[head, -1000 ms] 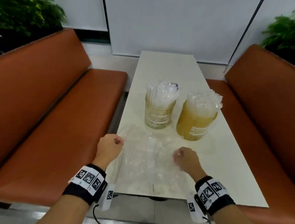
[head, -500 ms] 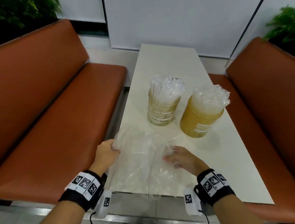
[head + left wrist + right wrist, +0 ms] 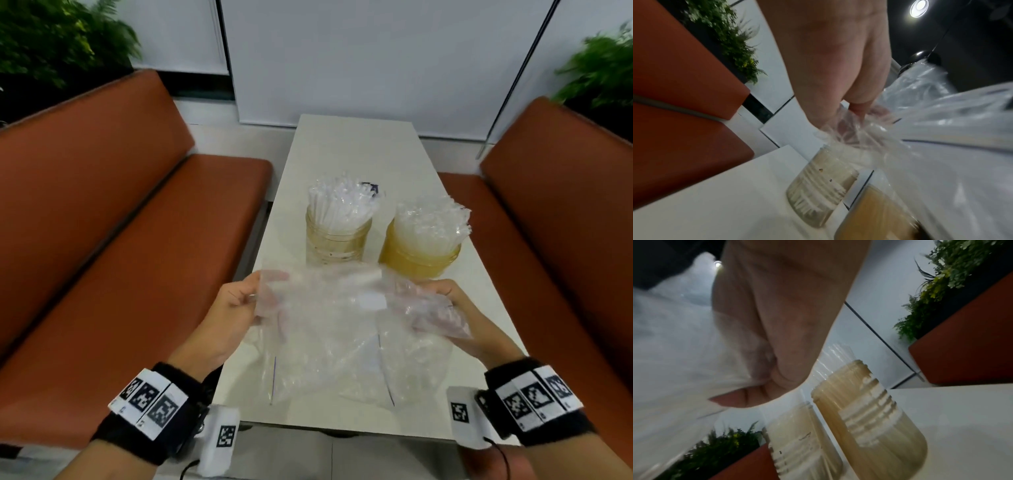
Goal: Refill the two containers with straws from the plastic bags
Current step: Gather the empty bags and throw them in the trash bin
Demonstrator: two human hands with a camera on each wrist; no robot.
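A long white table (image 3: pixel 356 150) carries two straw-filled jars, one clear (image 3: pixel 337 245), one amber (image 3: pixel 419 262), side by side near crumpled plastic bags (image 3: pixel 342 356).

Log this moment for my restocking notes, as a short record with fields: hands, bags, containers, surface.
left hand: left hand pinches the left edge of the plastic bags
right hand: right hand grips their right edge
bags: clear, crumpled, lifted at the top, lower part on the table
containers: pale container and amber container, both packed with straws
surface: white table between orange benches
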